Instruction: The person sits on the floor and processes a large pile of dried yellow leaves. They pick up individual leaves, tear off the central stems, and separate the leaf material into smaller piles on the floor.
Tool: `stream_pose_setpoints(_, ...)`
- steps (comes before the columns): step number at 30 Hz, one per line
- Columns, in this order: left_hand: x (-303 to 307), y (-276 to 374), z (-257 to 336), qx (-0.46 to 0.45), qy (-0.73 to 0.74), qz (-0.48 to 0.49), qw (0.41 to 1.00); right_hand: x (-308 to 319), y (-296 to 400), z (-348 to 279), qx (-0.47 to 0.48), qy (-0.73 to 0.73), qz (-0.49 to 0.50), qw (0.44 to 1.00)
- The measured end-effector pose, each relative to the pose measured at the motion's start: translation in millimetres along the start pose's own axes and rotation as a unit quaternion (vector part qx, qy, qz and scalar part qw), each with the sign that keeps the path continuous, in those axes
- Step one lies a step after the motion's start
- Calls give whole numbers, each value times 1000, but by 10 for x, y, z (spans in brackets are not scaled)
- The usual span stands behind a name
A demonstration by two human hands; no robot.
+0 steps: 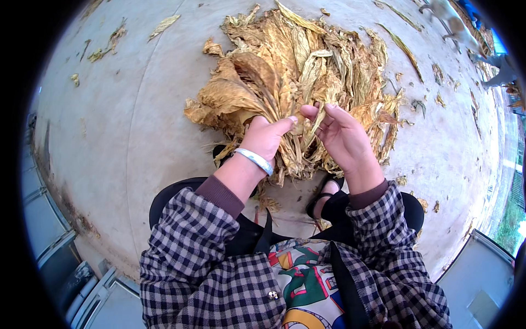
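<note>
A large heap of dried yellow-brown leaves (345, 61), which look like tobacco, lies on the concrete floor in front of my feet. My left hand (265, 135), with a silver bangle at the wrist, grips a bunch of broad dried leaves (234, 90) by their stalk ends; the bunch fans out up and left over the heap. Just to the right, my right hand (339, 133) holds a narrow, pale yellow dried leaf (318, 119) between thumb and fingers. The other fingers are loosely curled, and their tips are partly hidden.
Loose leaf scraps (164, 26) lie scattered on the concrete floor (102, 135). A white and tan dog (456, 26) stands at the upper right, near a person's blue clothing. Grey metal panels (476, 275) stand at the lower right, and others at the lower left.
</note>
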State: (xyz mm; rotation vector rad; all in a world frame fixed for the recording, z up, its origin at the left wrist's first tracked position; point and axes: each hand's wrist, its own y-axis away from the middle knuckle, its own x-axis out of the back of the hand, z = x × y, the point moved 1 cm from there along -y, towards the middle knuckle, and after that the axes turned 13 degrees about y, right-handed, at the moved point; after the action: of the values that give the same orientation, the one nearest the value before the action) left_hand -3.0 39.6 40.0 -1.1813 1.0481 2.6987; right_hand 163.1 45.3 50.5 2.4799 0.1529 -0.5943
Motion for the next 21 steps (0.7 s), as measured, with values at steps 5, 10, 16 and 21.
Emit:
stream_pose_setpoints(5, -47, 35, 48, 59, 73, -47, 994, -100, -76, 13, -18, 42, 30, 998)
stream_pose_setpoints(10, -89, 104, 122, 109, 53, -26, 992, -86, -231, -72, 14, 171, 26, 985)
stream_pose_setpoints(16, 54, 61, 325, 55, 128, -66, 988, -123, -513, -212, 75, 224, -43, 971)
stream_pose_setpoints(21, -154, 131, 694, -132, 141, -73, 978, 802, -495, 197, -31, 241, 308, 920)
